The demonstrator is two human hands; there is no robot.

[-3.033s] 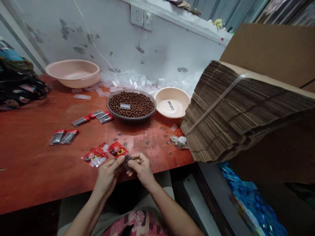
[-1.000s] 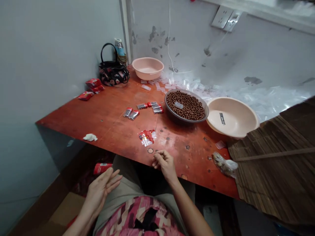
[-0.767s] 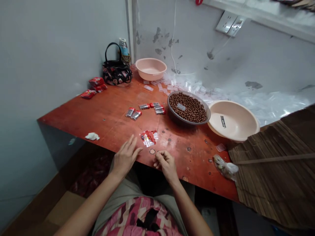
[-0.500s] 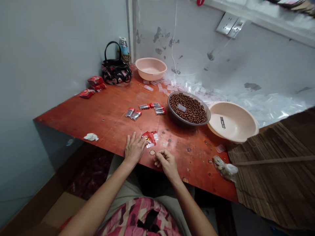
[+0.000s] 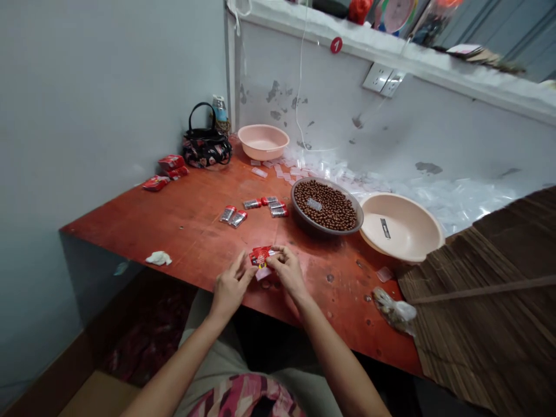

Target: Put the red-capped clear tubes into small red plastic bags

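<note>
Between my two hands are small red printed packets [image 5: 260,255] with clear plastic ends, stacked loosely over each other. My left hand [image 5: 231,285] pinches their left edge between thumb and fingers. From the right, my right hand [image 5: 287,271] grips the other edge, thumb on top. How many packets are in the stack I cannot tell. Beyond my hands lie several filled packs with red tops, a pair of them [image 5: 233,216] to the left and a small cluster [image 5: 276,207] nearer the bowl. The grey bowl [image 5: 299,220] holds many round brown balls and a clear plastic piece.
A cream basin [image 5: 417,229] stands right of the bowl, a pink basin [image 5: 263,152] at the back. Clear plastic pieces [image 5: 339,172] heap along the wall. A floral handbag [image 5: 207,147], red packs [image 5: 155,183], crumpled tissue [image 5: 158,258], knotted bag [image 5: 395,310] and brown cardboard [image 5: 482,307] surround the work area.
My left hand lay flat beside the packets; now it pinches them. My right hand has moved up onto their right edge. The camera view has tilted upward.
</note>
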